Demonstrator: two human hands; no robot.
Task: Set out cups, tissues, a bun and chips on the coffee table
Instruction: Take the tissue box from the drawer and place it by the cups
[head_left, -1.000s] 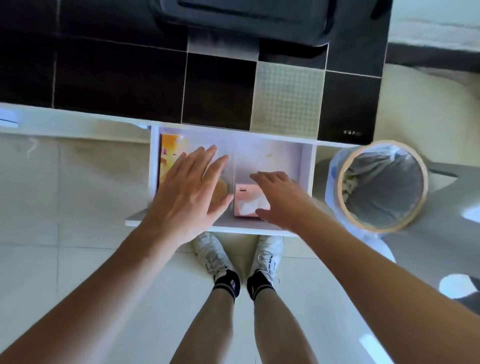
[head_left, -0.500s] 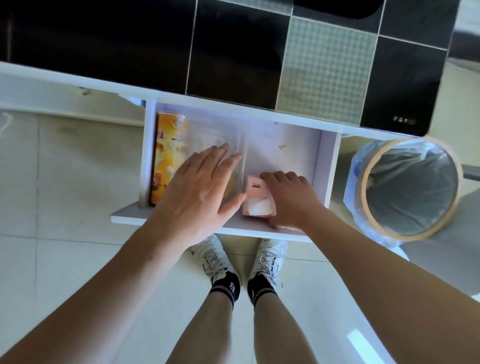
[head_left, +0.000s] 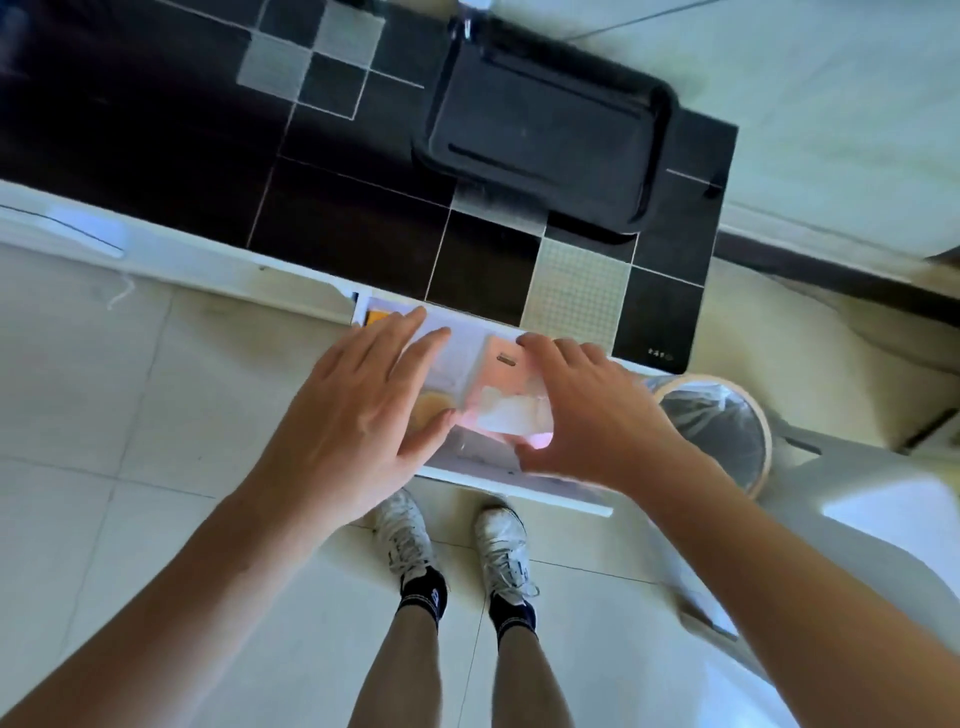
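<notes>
Pink tissue pack (head_left: 511, 397) was pinched in the right hand (head_left: 597, 415), fingers (head_left: 558, 349) across its far edge and thumb at the near edge, held over the open white drawer (head_left: 511, 480): probably a grip for carrying it up to the table (head_left: 363, 223) at 12 o'clock. Left hand (head_left: 358, 410) hovered flat and spread, gripping nothing, over a bun in clear wrap (head_left: 434, 408), likely its next target. Orange chips bag (head_left: 378, 317) showed at the drawer's 11 o'clock corner. Dark tray (head_left: 550, 130) sat empty on the table. Bin (head_left: 719, 423) at 3 o'clock.

Chips bag (head_left: 378, 318) mostly hidden under the left hand (head_left: 358, 415), bun (head_left: 434, 410) partly covered, drawer (head_left: 498, 480) contents blurred
</notes>
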